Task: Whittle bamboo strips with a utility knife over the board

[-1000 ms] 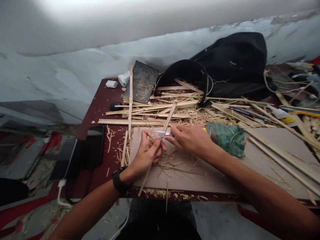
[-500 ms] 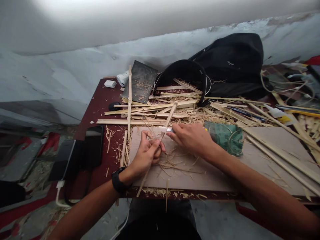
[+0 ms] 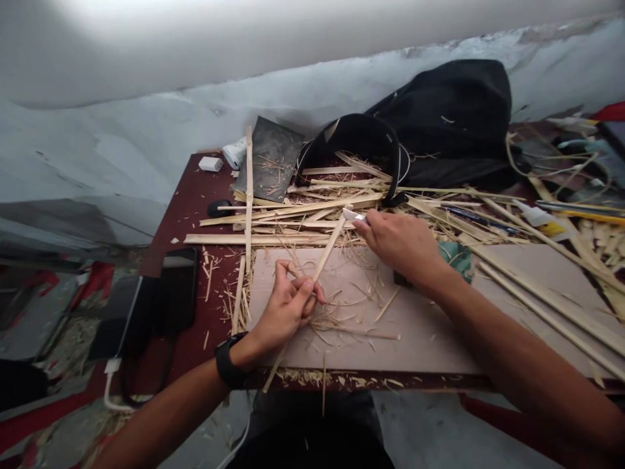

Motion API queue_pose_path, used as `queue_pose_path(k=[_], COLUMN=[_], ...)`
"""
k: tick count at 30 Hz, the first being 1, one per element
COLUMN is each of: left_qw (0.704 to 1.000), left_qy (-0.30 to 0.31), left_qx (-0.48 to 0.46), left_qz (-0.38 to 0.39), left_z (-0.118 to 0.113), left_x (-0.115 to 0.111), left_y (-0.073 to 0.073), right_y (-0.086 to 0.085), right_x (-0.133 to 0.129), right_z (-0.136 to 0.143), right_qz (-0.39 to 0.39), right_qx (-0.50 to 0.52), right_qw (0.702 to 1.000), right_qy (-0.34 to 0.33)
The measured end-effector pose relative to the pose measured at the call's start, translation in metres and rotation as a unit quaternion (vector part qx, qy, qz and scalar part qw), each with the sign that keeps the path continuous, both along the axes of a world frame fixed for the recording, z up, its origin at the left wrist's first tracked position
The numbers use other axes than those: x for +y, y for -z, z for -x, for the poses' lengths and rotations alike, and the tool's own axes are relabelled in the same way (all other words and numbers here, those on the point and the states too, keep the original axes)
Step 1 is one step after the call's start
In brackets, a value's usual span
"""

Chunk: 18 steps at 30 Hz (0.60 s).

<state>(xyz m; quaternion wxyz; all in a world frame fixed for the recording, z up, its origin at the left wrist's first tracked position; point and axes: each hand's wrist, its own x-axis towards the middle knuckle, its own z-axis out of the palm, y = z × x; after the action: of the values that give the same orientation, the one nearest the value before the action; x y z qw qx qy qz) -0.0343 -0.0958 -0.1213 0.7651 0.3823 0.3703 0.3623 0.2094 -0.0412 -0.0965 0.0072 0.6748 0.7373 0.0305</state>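
My left hand (image 3: pixel 288 305) grips a thin bamboo strip (image 3: pixel 328 247) that slants up and away to the right over a brown cutting board (image 3: pixel 420 339). My right hand (image 3: pixel 398 242) holds a small knife (image 3: pixel 352 214) whose pale blade sits at the strip's far tip. A black watch (image 3: pixel 228 360) is on my left wrist. Thin shavings lie scattered on the board around both hands.
A pile of bamboo strips (image 3: pixel 293 212) and shavings covers the dark red table (image 3: pixel 188 208). A black bag (image 3: pixel 449 124) and a dark sheet (image 3: pixel 268 159) stand at the back. Two phones (image 3: pixel 161 293) lie at the left edge. A green cloth (image 3: pixel 456 254) lies behind my right wrist.
My right hand has slid the knife up along the strip, from near my left hand out to its far tip. My left hand stays in place on the strip.
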Motion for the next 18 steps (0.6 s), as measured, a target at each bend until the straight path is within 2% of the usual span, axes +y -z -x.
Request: queue_pose_path(k=[3, 7, 9, 14, 16, 18], left_qw=[1.0, 0.999, 0.999, 0.998, 0.998, 0.998], left_qy=[-0.009, -0.036, -0.047, -0.058, -0.062, -0.057], left_qx=[-0.001, -0.004, -0.006, -0.003, -0.001, 0.002], left_qz=[0.007, 0.01, 0.007, -0.003, -0.005, -0.002], left_z=[0.0, 0.001, 0.002, 0.001, 0.001, 0.001], left_x=[0.002, 0.006, 0.008, 0.008, 0.007, 0.004], left_y=[-0.002, 0.0, 0.002, 0.004, 0.003, 0.003], right_y=[-0.003, -0.001, 0.002, 0.006, 0.006, 0.006], right_x=[-0.004, -0.023, -0.032, -0.037, -0.031, -0.02], right_z=[0.006, 0.037, 0.048, 0.055, 0.049, 0.035], right_qz=[0.014, 0.08, 0.101, 0.108, 0.1, 0.074], right_qx=[0.021, 0.04, 0.042, 0.033, 0.04, 0.041], right_qw=[0.999, 0.985, 0.977, 0.976, 0.978, 0.987], right_qy=[-0.035, -0.149, -0.184, -0.185, -0.18, -0.138])
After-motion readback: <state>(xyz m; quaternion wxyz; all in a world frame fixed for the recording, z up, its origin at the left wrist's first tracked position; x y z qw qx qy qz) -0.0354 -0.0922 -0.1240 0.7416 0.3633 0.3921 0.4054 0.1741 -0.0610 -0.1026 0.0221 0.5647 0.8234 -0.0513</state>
